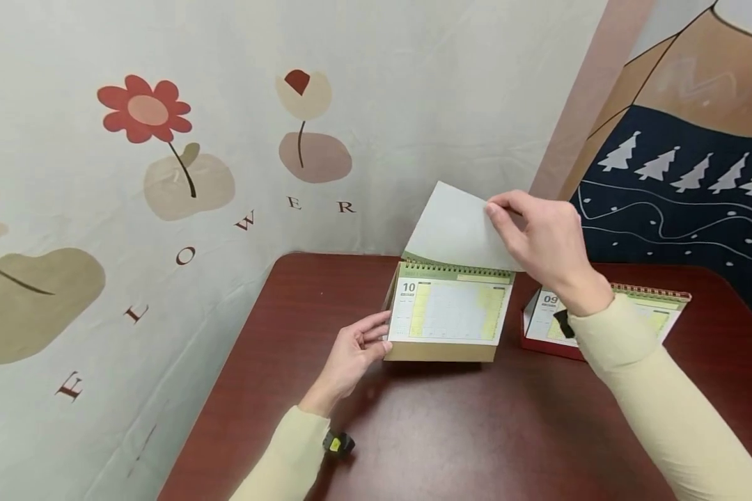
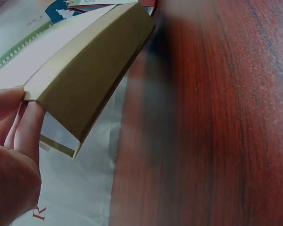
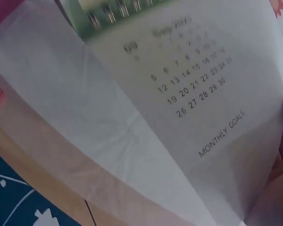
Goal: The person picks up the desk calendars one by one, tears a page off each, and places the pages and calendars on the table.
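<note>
Left to right across the dark red table (image 1: 451, 431).

My left hand (image 1: 351, 356) is resting at the lower left corner of the desk calendar (image 1: 449, 316), fingers curled against its edge, thumb on the front face, bracing it. The left wrist view shows the fingertips (image 2: 23, 127) tucked under the tan cardboard base (image 2: 92, 70) at that corner. Gripping, not loose.

The desk calendar is standing in front of me at mid-table, its long axis running left to right, spiral binding (image 1: 454, 270) along the top, far edge. The open face is showing "10".

My right hand (image 1: 539, 240) is up above and right of the binding, pinching the free corner of a lifted page (image 1: 457, 233) between thumb and fingers. The page is standing up from the spiral, leaning back toward the wall cloth (image 1: 225, 139); its printed side (image 3: 193, 89) is showing a month grid and "MONTHLY GOALS".

So the hinge line lies between my hands: left low and near, right high and far. The right hand is the one on the page.

A second calendar (image 1: 645, 313), red-based and showing "09", is sitting further right, partly behind my right sleeve (image 1: 639, 390).
</note>
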The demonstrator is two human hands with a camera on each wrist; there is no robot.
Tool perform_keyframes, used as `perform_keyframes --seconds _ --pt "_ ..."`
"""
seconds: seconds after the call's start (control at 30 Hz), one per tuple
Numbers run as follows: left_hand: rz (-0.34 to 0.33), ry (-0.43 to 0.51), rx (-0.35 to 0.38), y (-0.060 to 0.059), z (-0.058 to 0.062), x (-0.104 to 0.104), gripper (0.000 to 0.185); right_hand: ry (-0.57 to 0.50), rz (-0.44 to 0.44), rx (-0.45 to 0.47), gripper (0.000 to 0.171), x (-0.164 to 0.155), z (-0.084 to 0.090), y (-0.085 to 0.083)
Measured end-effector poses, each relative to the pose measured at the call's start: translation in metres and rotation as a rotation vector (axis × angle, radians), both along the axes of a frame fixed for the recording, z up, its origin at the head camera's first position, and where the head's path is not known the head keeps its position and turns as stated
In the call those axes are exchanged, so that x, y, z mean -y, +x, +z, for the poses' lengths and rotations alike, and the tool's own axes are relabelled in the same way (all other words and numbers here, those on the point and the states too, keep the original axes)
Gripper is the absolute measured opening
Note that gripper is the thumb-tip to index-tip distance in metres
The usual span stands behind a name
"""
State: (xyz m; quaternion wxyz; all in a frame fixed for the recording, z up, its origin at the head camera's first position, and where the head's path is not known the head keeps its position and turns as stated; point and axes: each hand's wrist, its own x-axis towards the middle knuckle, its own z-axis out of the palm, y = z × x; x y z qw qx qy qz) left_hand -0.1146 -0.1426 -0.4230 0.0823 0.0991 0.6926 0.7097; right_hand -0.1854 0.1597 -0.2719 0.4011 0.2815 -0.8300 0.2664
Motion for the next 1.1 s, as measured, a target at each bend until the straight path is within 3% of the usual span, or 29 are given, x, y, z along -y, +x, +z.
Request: perform_keyframes --seconds 0.3,0.57,0.93,1.1 --pt "-0.031 -0.057 -0.027 0.002 -0.002 0.002 0.054 0.046 -0.040 0.217 0.016 0.000 0.028 -0.012" --pt "-0.046 -0.073 -0.005 0.004 -0.001 0.003 0.057 0.082 -0.052 0.264 0.016 0.008 0.041 -0.005" --pt "0.133 -0.158 -0.049 0.006 -0.002 -0.005 0.028 0.117 -0.030 0.285 0.017 0.012 0.051 -0.001" --pt "0.161 -0.138 -0.047 0.010 -0.001 -0.005 0.027 0.061 -0.003 0.384 0.019 0.005 0.048 -0.006"
